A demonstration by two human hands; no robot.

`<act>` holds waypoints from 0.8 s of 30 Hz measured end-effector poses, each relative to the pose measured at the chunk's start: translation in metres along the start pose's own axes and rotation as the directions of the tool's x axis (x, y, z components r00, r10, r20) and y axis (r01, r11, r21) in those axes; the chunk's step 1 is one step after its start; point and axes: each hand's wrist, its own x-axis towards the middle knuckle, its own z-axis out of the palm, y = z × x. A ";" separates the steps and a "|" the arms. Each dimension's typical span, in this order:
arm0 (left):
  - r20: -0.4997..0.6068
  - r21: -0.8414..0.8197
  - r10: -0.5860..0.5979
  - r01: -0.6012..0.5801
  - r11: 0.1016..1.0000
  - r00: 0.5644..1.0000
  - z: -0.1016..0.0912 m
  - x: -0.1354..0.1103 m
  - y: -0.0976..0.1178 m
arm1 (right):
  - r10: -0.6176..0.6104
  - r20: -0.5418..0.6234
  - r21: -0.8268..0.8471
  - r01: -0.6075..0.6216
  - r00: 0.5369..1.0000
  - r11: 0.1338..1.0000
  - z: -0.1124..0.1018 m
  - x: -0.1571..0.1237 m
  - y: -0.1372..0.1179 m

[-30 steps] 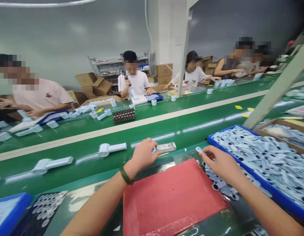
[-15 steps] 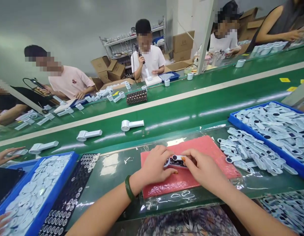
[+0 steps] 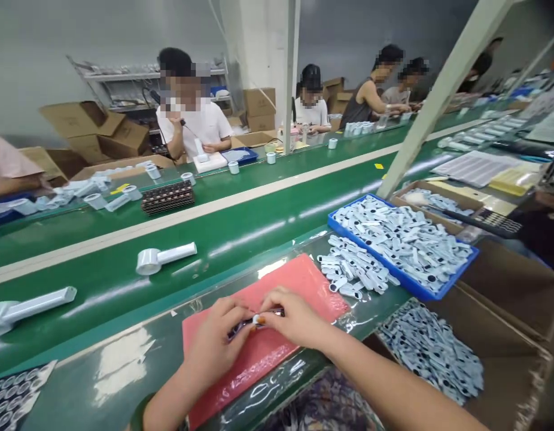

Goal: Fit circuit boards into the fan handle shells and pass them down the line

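Observation:
Low over a pink mat [image 3: 308, 281], both hands meet at a slim handle-shaped part [image 3: 239, 328] with a dark inside. My left hand [image 3: 221, 338] is closed around its left end, thumb along the near side. My right hand [image 3: 291, 317] pinches a small white cover piece [image 3: 258, 320] against the part's middle, and its fingers hide most of it. The part's dark right end shows under my right fingers. To the right of the mat lies a loose heap of white cover pieces [image 3: 355, 266], several with black ovals.
A blue tray [image 3: 469, 263] full of white pieces stands right of the heap, beside a cardboard box [image 3: 505, 353]. Beyond the mat runs a green conveyor belt [image 3: 241, 236] carrying white round-headed handle shells [image 3: 167, 257]. Co-workers [image 3: 196, 126] sit across it. A slanted post [image 3: 438, 114] rises at right.
The view has swung right, showing more of the blue tray and box. My hands have come closer together; the small white piece in my right fingers is now more covered.

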 end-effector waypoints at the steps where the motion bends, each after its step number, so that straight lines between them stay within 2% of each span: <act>1: -0.010 0.011 0.017 -0.017 1.000 1.000 0.000 -0.003 0.001 | 0.006 0.023 -0.005 -0.006 1.000 1.000 -0.001 -0.002 -0.001; 5: -0.019 0.076 -0.017 0.019 0.997 1.000 0.002 -0.023 0.020 | -0.017 0.104 -0.114 0.029 0.994 0.993 -0.002 -0.023 -0.009; 9: -0.030 0.172 -0.097 0.101 0.980 0.995 0.014 -0.032 0.038 | -0.074 0.139 -0.215 0.103 0.988 0.971 0.002 -0.034 -0.002; 13: -0.045 0.130 -0.153 0.158 0.979 0.987 0.017 -0.028 0.043 | -0.112 0.135 -0.241 0.142 0.985 0.960 0.006 -0.033 0.007; 18: 0.022 0.160 -0.127 0.122 0.980 0.992 0.013 -0.030 0.049 | -0.190 0.203 -0.253 0.239 0.961 0.937 0.003 -0.037 0.011; 24: -0.018 0.196 -0.116 0.117 0.974 0.993 0.016 -0.030 0.048 | -0.261 0.190 -0.355 0.314 0.947 0.881 0.007 -0.039 0.011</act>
